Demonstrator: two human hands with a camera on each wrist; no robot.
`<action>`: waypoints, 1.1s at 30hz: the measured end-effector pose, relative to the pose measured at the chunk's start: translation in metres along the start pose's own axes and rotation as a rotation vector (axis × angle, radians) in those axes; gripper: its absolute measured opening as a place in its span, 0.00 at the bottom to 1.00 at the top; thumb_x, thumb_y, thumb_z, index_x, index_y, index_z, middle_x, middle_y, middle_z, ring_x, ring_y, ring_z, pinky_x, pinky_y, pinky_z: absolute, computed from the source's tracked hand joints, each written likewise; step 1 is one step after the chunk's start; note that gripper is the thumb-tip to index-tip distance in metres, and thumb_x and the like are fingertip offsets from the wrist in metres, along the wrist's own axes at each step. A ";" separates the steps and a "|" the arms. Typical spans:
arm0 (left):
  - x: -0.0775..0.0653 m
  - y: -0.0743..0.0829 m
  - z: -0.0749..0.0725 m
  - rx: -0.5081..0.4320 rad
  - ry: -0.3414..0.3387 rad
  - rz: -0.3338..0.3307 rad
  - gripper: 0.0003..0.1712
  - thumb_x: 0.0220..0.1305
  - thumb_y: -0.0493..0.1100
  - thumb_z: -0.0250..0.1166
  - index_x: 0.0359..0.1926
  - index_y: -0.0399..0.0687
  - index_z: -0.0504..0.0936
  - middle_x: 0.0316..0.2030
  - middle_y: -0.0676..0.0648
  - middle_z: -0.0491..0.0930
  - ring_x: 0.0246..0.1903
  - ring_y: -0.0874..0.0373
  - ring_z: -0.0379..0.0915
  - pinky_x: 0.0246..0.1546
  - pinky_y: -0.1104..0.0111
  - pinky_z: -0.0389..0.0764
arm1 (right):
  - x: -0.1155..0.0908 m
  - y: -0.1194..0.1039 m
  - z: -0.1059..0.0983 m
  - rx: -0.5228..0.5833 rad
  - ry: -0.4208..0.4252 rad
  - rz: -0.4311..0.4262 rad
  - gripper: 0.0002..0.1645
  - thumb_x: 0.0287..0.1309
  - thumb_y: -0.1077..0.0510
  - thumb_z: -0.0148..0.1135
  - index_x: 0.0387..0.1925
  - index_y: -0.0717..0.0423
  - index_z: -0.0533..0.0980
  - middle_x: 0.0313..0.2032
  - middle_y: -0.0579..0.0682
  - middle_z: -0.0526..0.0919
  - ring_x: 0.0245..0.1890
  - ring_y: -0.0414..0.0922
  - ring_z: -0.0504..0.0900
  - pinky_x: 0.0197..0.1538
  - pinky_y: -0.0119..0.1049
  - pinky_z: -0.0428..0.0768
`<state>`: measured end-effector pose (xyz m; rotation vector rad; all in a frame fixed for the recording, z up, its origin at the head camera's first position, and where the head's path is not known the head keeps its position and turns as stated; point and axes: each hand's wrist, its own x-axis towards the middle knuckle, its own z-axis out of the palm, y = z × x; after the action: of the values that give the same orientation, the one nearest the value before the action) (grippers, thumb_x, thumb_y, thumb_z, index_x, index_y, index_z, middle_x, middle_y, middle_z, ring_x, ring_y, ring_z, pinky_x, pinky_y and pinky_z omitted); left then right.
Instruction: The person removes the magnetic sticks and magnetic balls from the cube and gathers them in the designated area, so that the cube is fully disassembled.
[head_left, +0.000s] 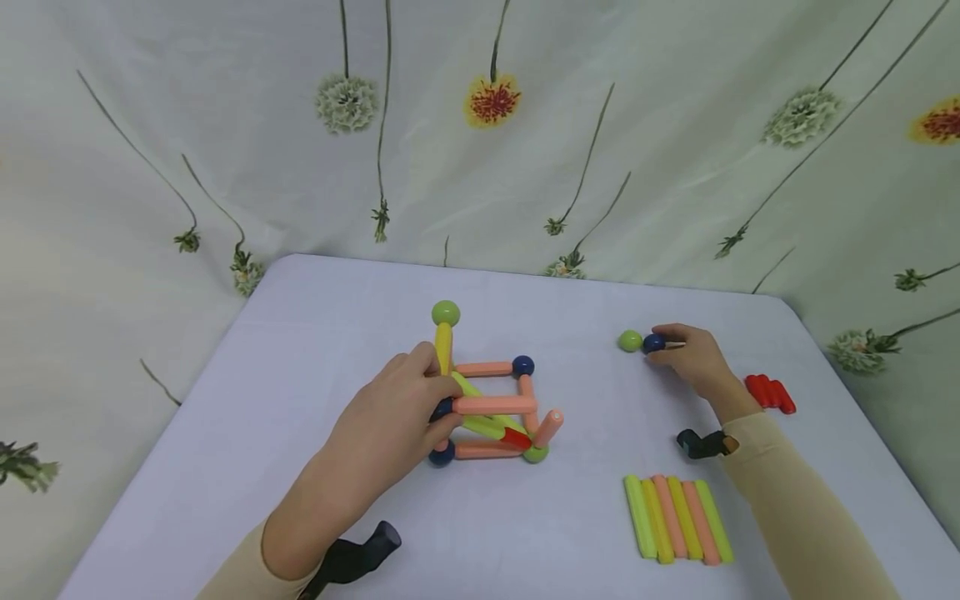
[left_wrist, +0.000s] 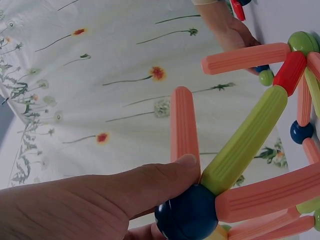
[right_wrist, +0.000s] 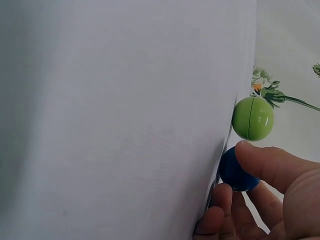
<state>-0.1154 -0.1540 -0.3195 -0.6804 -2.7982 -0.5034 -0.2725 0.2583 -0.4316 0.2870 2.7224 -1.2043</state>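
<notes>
Magnetic rods and balls form a frame left of the table's middle; its parts include pink rods (head_left: 495, 405), a blue ball (head_left: 522, 365) and a yellow rod (head_left: 443, 346) topped by a green ball (head_left: 446, 313). My left hand (head_left: 397, 400) grips this structure at an upper blue ball (left_wrist: 187, 214), thumb against that ball and a pink rod (left_wrist: 184, 122). A lime rod with a red end piece (left_wrist: 290, 72) slants from it to a lower green ball. Farther right, my right hand (head_left: 690, 360) pinches a loose blue ball (right_wrist: 237, 172) beside a loose green ball (right_wrist: 253, 119).
Several lime, yellow and pink rods (head_left: 678, 518) lie side by side at the front right of the white table (head_left: 570, 533). Short red pieces (head_left: 769, 393) lie right of my right hand. A flower-patterned cloth (head_left: 480, 183) hangs behind the table.
</notes>
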 end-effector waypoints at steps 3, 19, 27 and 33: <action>0.000 0.000 0.000 -0.003 0.004 0.003 0.11 0.50 0.45 0.78 0.35 0.49 0.88 0.31 0.52 0.66 0.29 0.58 0.63 0.22 0.76 0.68 | -0.001 0.002 -0.001 0.004 0.002 0.001 0.34 0.60 0.61 0.64 0.68 0.58 0.66 0.65 0.63 0.66 0.60 0.61 0.67 0.60 0.55 0.71; -0.001 0.000 0.002 0.028 0.022 0.024 0.11 0.50 0.45 0.78 0.35 0.50 0.88 0.32 0.51 0.66 0.29 0.58 0.63 0.20 0.76 0.67 | -0.041 -0.027 -0.009 -0.082 0.186 -0.082 0.28 0.58 0.57 0.67 0.60 0.55 0.72 0.56 0.60 0.72 0.48 0.56 0.69 0.40 0.41 0.77; 0.000 0.000 0.002 0.031 0.017 0.023 0.13 0.50 0.45 0.78 0.37 0.48 0.88 0.32 0.50 0.67 0.29 0.58 0.64 0.22 0.76 0.69 | -0.108 -0.081 0.018 -0.183 -0.143 -0.688 0.22 0.63 0.55 0.64 0.58 0.46 0.76 0.45 0.46 0.77 0.37 0.46 0.72 0.36 0.35 0.76; 0.000 0.000 0.003 0.022 0.013 0.018 0.13 0.51 0.46 0.78 0.37 0.48 0.88 0.32 0.51 0.66 0.29 0.58 0.64 0.22 0.75 0.69 | -0.143 -0.103 0.044 -0.346 -0.395 -0.830 0.19 0.65 0.47 0.62 0.57 0.37 0.76 0.45 0.33 0.74 0.38 0.39 0.74 0.39 0.34 0.76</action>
<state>-0.1154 -0.1532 -0.3224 -0.6946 -2.7793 -0.4715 -0.1551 0.1420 -0.3568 -1.0858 2.6421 -0.7455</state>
